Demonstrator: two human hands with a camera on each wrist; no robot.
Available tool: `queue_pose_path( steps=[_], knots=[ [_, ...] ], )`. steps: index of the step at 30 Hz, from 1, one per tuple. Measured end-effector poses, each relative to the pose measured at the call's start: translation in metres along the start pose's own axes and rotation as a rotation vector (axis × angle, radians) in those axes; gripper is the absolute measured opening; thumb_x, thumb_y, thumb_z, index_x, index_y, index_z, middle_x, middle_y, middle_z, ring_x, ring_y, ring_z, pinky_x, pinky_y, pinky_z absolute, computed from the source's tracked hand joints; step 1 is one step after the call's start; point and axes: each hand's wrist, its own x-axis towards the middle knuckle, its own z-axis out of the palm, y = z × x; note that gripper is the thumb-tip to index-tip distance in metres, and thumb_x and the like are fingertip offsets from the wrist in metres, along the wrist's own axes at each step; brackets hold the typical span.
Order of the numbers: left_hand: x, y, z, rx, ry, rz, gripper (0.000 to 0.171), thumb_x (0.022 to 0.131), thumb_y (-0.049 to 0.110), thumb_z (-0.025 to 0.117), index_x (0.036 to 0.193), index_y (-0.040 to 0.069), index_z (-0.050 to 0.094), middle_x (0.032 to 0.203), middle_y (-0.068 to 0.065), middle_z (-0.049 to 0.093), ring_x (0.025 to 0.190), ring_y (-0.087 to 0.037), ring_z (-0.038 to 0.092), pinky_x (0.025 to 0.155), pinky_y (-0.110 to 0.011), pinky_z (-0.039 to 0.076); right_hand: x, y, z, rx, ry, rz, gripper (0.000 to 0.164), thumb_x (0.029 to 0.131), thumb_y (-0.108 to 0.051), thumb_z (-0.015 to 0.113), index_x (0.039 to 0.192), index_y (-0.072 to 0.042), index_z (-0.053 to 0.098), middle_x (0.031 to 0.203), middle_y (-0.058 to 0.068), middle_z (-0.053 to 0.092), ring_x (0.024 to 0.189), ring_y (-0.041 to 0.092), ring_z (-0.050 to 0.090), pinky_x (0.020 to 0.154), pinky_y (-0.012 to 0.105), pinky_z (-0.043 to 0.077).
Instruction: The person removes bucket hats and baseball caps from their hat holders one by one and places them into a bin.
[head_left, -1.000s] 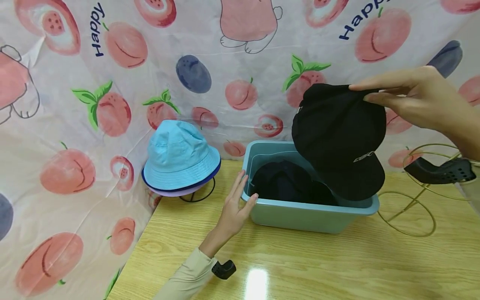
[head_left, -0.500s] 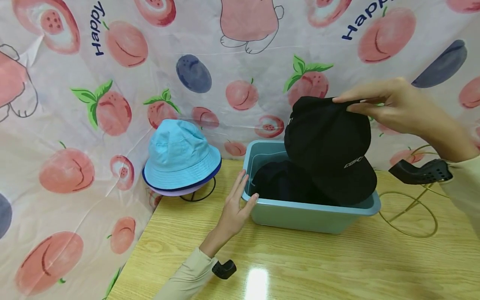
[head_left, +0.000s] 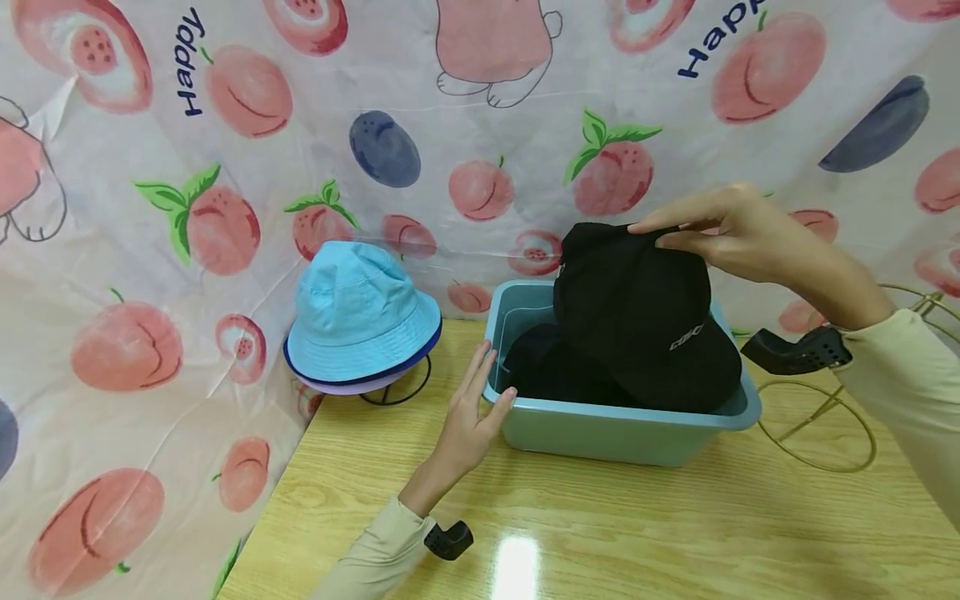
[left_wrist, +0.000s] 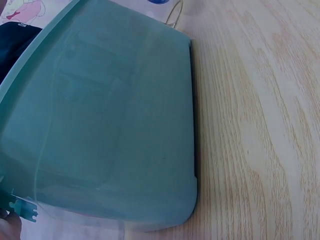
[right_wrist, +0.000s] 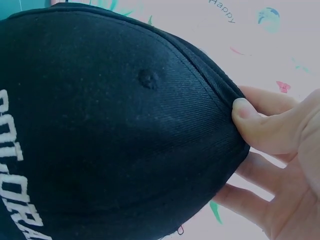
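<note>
My right hand (head_left: 738, 233) pinches the top of a black baseball cap (head_left: 633, 304) between thumb and fingers. The cap hangs with its brim (head_left: 690, 379) down inside the blue-green plastic bin (head_left: 600, 437). White embroidered letters show above the brim, larger in the right wrist view on the cap (right_wrist: 100, 125). Behind its lower part, another dark cap (head_left: 534, 367) lies in the bin, partly covered. My left hand (head_left: 467, 429) rests at the bin's near left corner, fingers straight along the rim. The left wrist view is mostly filled by the bin's side wall (left_wrist: 115, 110).
To the left, a light blue bucket hat (head_left: 356, 312) sits over dark blue and lilac ones on a black wire stand (head_left: 386, 398). A gold wire stand (head_left: 817, 408) is right of the bin. Behind the wooden table (head_left: 600, 525) hangs a peach-print cloth (head_left: 480, 133).
My right hand has carried the black cap down and to the left, lowering it deeper into the bin. The left hand has stayed at the rim.
</note>
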Motion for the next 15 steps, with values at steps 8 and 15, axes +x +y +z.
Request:
queue_pose_path(
  steps=[8, 15],
  knots=[
    [-0.003, 0.001, -0.004, -0.003, -0.003, 0.001, 0.061, 0.099, 0.03, 0.05, 0.148, 0.002, 0.027, 0.157, -0.006, 0.016, 0.142, -0.017, 0.015, 0.109, -0.048, 0.024, 0.008, -0.007, 0.008, 0.031, -0.021, -0.036, 0.04, 0.078, 0.016, 0.066, 0.11, -0.008, 0.072, 0.103, 0.006, 0.07, 0.081, 0.002, 0.059, 0.06, 0.015, 0.04],
    [-0.006, 0.001, -0.006, -0.017, -0.014, -0.002, 0.06, 0.098, 0.028, 0.051, 0.15, 0.011, 0.026, 0.157, -0.004, 0.016, 0.142, -0.016, 0.015, 0.109, -0.049, 0.024, 0.009, -0.004, 0.023, 0.058, -0.036, -0.062, 0.037, 0.075, 0.018, 0.067, 0.105, -0.004, 0.073, 0.098, 0.007, 0.071, 0.081, 0.001, 0.06, 0.065, 0.011, 0.044]
  ],
)
